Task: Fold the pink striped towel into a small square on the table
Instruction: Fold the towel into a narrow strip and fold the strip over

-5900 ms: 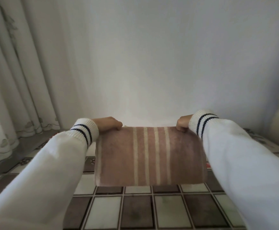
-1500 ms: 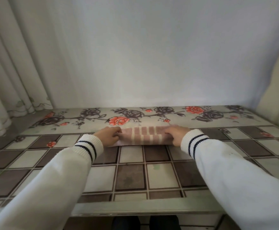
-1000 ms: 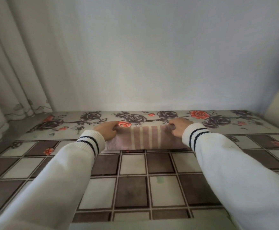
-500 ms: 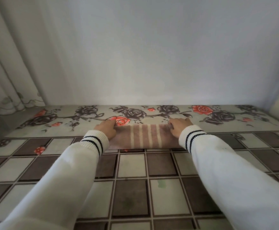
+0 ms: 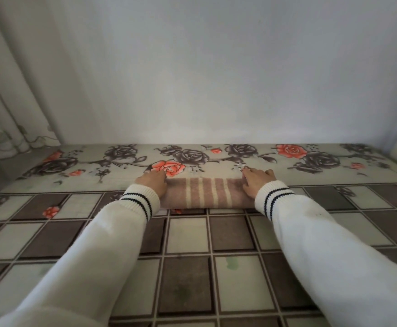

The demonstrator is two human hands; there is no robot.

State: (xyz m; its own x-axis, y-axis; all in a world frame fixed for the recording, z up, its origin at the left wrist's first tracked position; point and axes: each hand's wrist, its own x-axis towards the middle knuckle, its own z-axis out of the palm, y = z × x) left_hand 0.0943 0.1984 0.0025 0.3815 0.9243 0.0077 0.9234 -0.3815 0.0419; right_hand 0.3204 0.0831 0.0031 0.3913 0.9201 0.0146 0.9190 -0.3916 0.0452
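Pressing flat, both hands (image 5: 153,182) cover the towel's (image 5: 207,193) ends.

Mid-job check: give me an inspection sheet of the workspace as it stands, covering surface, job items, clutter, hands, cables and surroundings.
Surface: table under a patterned cloth, checked squares near, rose border far.
Job's things: pink striped towel lies flat as a folded wide strip, not yet square.
Clutter: nothing seen.
Grippers: left hand and right hand rest palm down on the towel's two ends, fingers spread.
Cables: nothing seen.
Surroundings: plain wall behind; curtain at the left.
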